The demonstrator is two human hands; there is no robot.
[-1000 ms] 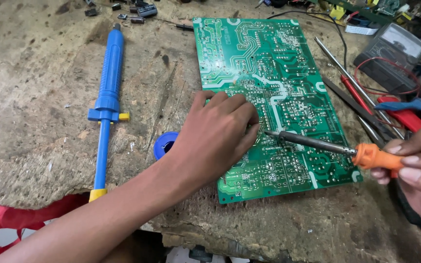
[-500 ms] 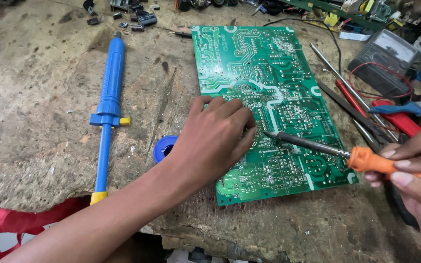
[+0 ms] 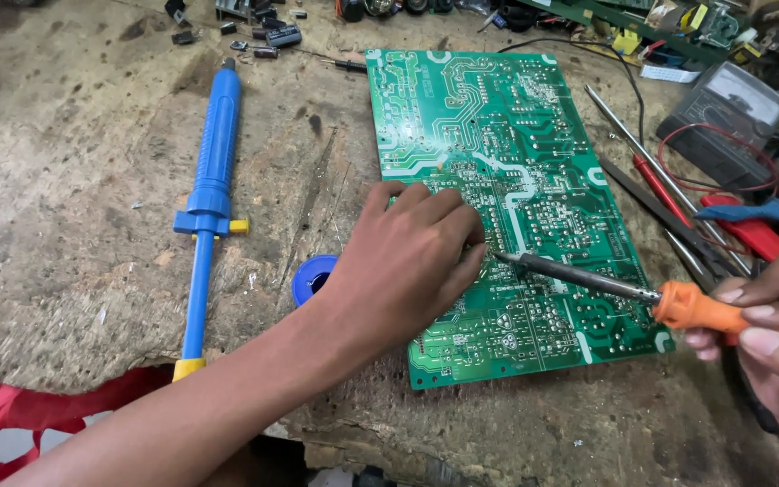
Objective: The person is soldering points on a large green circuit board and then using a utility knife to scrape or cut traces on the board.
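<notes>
The green circuit board (image 3: 516,198) lies flat, solder side up, at the middle of the table (image 3: 65,135). The left hand (image 3: 407,261) rests on the board's near-left area, fingers curled downward; any grasp is hidden. The right hand (image 3: 773,329), at the board's near-right corner, grips the orange-handled soldering iron (image 3: 624,289), its tip on the board beside the left fingertips. A blue desoldering pump (image 3: 205,207) lies left of the board.

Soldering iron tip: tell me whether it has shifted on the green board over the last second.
No. The soldering iron tip stays at the same spot on the circuit board, beside the left hand fingertips; only the camera moved.
</notes>
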